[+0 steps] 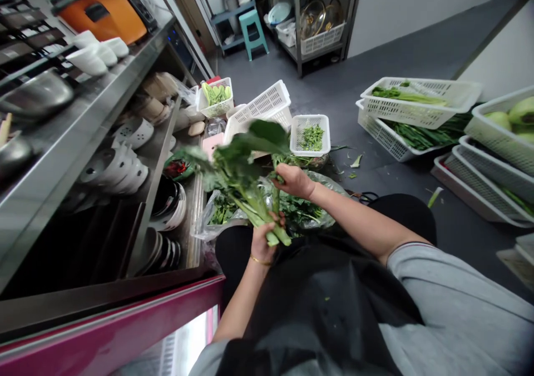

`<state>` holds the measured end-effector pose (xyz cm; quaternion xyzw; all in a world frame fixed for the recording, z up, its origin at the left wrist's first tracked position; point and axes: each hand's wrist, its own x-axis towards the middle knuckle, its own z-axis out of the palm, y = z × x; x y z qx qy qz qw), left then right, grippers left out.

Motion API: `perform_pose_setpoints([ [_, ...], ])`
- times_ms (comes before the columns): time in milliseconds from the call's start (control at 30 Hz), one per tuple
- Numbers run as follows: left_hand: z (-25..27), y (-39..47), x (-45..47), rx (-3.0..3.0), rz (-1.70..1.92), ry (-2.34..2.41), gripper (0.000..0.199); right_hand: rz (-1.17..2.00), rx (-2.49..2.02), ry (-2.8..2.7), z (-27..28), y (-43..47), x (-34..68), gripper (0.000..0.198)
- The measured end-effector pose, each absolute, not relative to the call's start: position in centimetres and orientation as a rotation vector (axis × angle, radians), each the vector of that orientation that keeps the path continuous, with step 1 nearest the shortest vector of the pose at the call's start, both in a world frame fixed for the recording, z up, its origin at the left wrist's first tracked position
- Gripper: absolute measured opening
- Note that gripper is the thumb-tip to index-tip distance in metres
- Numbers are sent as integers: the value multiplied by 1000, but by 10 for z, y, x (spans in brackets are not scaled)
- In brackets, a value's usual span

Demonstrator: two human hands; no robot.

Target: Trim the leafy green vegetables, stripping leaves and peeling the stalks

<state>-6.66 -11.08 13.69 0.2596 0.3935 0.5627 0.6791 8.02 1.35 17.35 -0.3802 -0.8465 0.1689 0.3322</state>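
Note:
My left hand (263,243) is wrapped round the lower stalks of a bunch of leafy greens (246,189), above my lap. The thick pale-green cut ends stick out past my fingers, and the broad dark leaves, blurred, fan out up and away. Close by on the right, my right hand (295,181) is closed on a green stalk (275,195) at the bunch's side; the fingertips are partly hidden. Below both hands, clear plastic bags (329,187) with more leafy greens (302,209) lie open on the floor.
A white basket (295,142) of cut green pieces stands just ahead, with a tilted white basket (271,100) behind it. Stacked vegetable baskets (421,114) stand on the right. A steel counter with shelves (104,109) runs along the left. Scraps (356,161) lie on the floor.

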Motion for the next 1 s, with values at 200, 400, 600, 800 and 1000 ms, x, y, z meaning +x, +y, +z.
perform_pose_setpoints([
  [200,154,-108,-78,350,1373,587,30,1142,-945,-1609,173,-18,73,20],
  [400,147,-114,-73,376,1221,671,47,1681,-755,-1441,200,9,77,31],
  [600,145,-105,-71,396,1180,733,31,611,-1164,-2126,197,1,70,19],
  [800,136,-108,-75,268,1331,733,31,565,-691,-2417,176,-27,65,21],
  [1000,131,-116,-79,226,1273,544,46,1455,-855,-1452,192,9,81,32],
])
